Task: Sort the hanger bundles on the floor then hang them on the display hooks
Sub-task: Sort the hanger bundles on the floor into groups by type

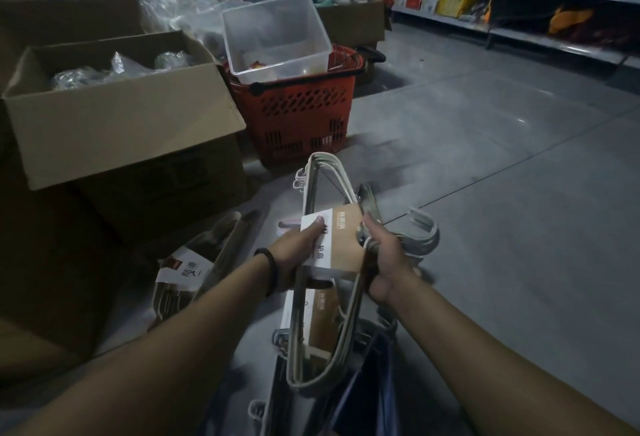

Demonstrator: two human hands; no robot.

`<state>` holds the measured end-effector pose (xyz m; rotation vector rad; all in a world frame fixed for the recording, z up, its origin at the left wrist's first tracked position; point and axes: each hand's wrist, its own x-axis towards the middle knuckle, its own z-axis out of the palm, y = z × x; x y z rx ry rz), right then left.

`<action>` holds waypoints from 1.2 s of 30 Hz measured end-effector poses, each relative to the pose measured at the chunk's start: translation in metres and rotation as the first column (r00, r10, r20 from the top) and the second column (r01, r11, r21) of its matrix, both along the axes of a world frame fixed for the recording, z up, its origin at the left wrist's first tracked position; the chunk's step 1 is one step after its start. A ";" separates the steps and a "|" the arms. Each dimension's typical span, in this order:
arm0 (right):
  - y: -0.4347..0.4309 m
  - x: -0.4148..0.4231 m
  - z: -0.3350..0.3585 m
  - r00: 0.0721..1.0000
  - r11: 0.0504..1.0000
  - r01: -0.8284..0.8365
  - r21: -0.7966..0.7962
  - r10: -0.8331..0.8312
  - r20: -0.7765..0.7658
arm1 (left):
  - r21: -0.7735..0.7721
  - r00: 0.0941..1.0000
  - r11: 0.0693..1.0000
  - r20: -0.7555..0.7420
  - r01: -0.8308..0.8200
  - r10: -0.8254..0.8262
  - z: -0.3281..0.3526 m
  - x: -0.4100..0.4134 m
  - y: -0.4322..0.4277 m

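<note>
step: sorting | hanger bundle (322, 172) held above the floor (502, 176), over a second bundle (311, 325) | left hand (294, 255) grips its card sleeve (346, 228), right hand (384, 262) clasps its right edge | next (a judgement): lay it with matching bundles; display hooks not in view

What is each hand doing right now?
Left hand: grips the hanger bundle at its left edge.
Right hand: grips the same bundle's right side.

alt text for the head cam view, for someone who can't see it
A left hand and right hand hold a bundle of pale hangers by its cardboard sleeve above a grey shop floor. Another bundle lies to the left; a red basket and open cardboard box stand behind.
</note>
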<state>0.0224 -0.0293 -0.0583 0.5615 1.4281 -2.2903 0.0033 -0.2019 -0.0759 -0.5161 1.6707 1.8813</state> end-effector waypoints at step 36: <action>0.108 -0.079 -0.107 0.886 0.126 -0.100 0.987 0.464 0.030 | -0.989 0.758 0.142 -0.120 -0.037 -0.642 -0.082 0.019 0.052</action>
